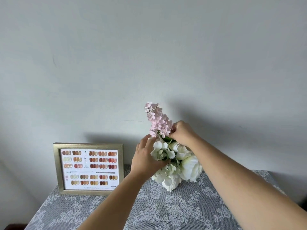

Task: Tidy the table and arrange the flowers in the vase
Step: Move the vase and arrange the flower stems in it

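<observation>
Right hand (181, 132) pinches pink sprig (157, 121) at stem base, 12 o'clock above white vase (171, 184). Left hand (146, 156) open, steadying white blooms (181, 160). Risk: sideways push tips light vase.

A gold picture frame (88, 168) showing nail-colour swatches stands against the grey wall (149, 55)

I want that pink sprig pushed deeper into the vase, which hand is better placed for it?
Right hand: probably, since it already pinches the pink sprig at its base. The left hand only cups the white flowers.
</observation>
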### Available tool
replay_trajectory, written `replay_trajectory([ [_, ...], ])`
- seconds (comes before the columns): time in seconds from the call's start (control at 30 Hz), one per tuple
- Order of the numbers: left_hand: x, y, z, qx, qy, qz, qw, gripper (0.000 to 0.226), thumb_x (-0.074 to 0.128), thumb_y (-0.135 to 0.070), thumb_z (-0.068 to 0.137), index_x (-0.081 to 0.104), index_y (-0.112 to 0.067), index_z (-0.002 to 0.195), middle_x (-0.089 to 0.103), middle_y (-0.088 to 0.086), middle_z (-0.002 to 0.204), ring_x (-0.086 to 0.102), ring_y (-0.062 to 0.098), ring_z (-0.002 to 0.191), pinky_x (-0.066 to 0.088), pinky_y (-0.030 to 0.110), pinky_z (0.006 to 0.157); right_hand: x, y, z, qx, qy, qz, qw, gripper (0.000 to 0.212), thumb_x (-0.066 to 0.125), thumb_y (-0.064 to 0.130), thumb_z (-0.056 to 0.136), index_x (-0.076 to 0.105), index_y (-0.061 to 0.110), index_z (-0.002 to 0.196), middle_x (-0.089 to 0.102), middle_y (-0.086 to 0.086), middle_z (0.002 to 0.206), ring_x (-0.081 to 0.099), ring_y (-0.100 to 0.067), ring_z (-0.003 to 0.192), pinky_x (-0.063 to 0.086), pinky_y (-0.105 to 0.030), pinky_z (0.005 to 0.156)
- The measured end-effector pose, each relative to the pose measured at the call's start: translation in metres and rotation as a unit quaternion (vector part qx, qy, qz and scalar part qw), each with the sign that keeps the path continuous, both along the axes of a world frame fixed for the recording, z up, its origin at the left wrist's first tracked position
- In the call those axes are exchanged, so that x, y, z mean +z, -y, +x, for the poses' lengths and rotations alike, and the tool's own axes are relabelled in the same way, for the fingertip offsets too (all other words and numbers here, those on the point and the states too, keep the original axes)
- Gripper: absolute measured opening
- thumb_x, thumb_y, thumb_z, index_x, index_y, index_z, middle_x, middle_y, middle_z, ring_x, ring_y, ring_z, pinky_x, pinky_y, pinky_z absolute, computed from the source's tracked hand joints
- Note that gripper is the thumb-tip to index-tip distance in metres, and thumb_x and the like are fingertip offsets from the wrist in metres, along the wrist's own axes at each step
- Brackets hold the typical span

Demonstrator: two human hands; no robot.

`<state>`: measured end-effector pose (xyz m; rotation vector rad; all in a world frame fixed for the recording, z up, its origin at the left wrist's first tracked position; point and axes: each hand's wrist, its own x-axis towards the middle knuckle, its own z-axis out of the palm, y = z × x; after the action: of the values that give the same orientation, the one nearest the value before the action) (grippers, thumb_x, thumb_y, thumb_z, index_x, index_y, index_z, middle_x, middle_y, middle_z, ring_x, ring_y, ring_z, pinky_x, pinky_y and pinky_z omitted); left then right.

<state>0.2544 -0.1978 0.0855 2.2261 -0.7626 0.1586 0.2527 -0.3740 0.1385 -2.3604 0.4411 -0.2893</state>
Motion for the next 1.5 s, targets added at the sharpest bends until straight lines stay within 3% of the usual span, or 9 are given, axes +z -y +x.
replay_trajectory([
  [0.17, 0.003, -0.002, 0.0, -0.018, -0.011, -0.006, 1.0, 0.085, 0.08, -0.047, 0.06, 0.04, -0.031, 0.134, 0.03, -0.008, 0.146, 0.033, 0.01, 0.131, 0.027, 0.02, 0.099, 0.001, 0.007, -0.002, -0.014, 0.013, -0.004, 1.0, 0.028, 0.074, 0.019, 0.072, 0.052, 0.019, 0.055, 0.054, 0.006, 0.056, 0.052, -0.013, 0.05, 0.036, -0.022, 0.048],
  [0.33, 0.004, -0.008, -0.001, -0.026, -0.025, -0.051, 0.998, 0.078, 0.083, -0.042, 0.058, 0.048, -0.033, 0.127, 0.036, -0.008, 0.139, 0.042, -0.003, 0.105, 0.024, -0.012, 0.073, 0.002, 0.013, -0.008, -0.002, 0.017, 0.032, 0.999, 0.01, 0.073, 0.025, 0.075, 0.064, 0.023, 0.071, 0.058, 0.013, 0.062, 0.05, -0.002, 0.046, 0.034, -0.018, 0.042],
  [0.6, 0.01, -0.001, -0.003, -0.031, -0.032, -0.033, 0.998, 0.079, 0.081, -0.043, 0.06, 0.046, -0.032, 0.13, 0.032, -0.005, 0.145, 0.039, 0.008, 0.125, 0.028, 0.017, 0.096, 0.0, 0.006, -0.005, -0.028, 0.011, 0.006, 1.0, 0.011, 0.071, 0.02, 0.077, 0.065, 0.012, 0.081, 0.066, -0.007, 0.082, 0.055, -0.017, 0.055, 0.044, -0.027, 0.056],
  [0.77, 0.015, -0.008, 0.002, -0.052, -0.049, 0.02, 0.997, 0.085, 0.077, -0.054, 0.06, 0.04, -0.034, 0.134, 0.022, -0.005, 0.152, 0.03, 0.015, 0.134, 0.034, 0.036, 0.108, 0.004, 0.01, -0.021, -0.026, 0.045, 0.036, 0.998, 0.023, 0.061, 0.033, 0.085, 0.069, 0.016, 0.099, 0.069, -0.001, 0.08, 0.05, -0.012, 0.049, 0.045, -0.029, 0.059],
  [0.83, 0.015, -0.013, 0.0, -0.043, -0.055, 0.004, 0.998, 0.088, 0.075, -0.06, 0.057, 0.039, -0.036, 0.133, 0.022, -0.007, 0.152, 0.029, 0.014, 0.134, 0.032, 0.041, 0.11, 0.005, 0.011, -0.032, -0.035, 0.072, 0.011, 0.997, 0.025, 0.054, 0.037, 0.088, 0.067, 0.021, 0.103, 0.071, 0.001, 0.094, 0.06, -0.013, 0.065, 0.052, -0.035, 0.073],
  [0.9, 0.013, -0.017, -0.001, -0.033, -0.068, -0.014, 0.997, 0.094, 0.072, -0.066, 0.052, 0.037, -0.037, 0.134, 0.023, -0.008, 0.151, 0.029, 0.014, 0.134, 0.031, 0.042, 0.11, 0.002, 0.011, -0.047, -0.043, 0.119, 0.0, 0.992, 0.024, 0.054, 0.037, 0.088, 0.066, 0.023, 0.102, 0.069, 0.005, 0.099, 0.062, -0.011, 0.086, 0.051, -0.034, 0.083],
  [1.03, 0.008, -0.018, -0.004, -0.035, -0.088, -0.018, 0.995, 0.101, 0.075, -0.064, 0.051, 0.034, -0.033, 0.138, 0.023, -0.005, 0.151, 0.03, 0.014, 0.133, 0.027, 0.03, 0.106, -0.013, 0.003, -0.073, 0.001, 0.15, -0.01, 0.989, 0.016, 0.06, 0.034, 0.083, 0.068, 0.027, 0.096, 0.067, 0.013, 0.092, 0.059, -0.001, 0.083, 0.048, -0.023, 0.077],
  [1.27, 0.009, -0.011, -0.007, -0.053, -0.077, -0.02, 0.995, 0.096, 0.084, -0.046, 0.055, 0.037, -0.031, 0.137, 0.026, -0.005, 0.152, 0.034, 0.011, 0.131, 0.029, 0.021, 0.102, -0.024, -0.012, -0.066, 0.033, 0.171, -0.039, 0.984, 0.017, 0.061, 0.01, 0.084, 0.07, 0.014, 0.098, 0.067, -0.004, 0.099, 0.061, -0.016, 0.081, 0.052, -0.038, 0.079],
  [1.5, 0.006, -0.026, -0.003, -0.029, -0.084, -0.011, 0.996, 0.102, 0.08, -0.056, 0.052, 0.033, -0.033, 0.139, 0.023, -0.006, 0.152, 0.03, 0.012, 0.134, 0.025, 0.031, 0.106, -0.02, 0.001, -0.081, -0.013, 0.188, -0.067, 0.98, 0.03, 0.046, 0.036, 0.092, 0.06, 0.024, 0.116, 0.064, 0.006, 0.115, 0.058, -0.01, 0.101, 0.046, -0.029, 0.09],
])
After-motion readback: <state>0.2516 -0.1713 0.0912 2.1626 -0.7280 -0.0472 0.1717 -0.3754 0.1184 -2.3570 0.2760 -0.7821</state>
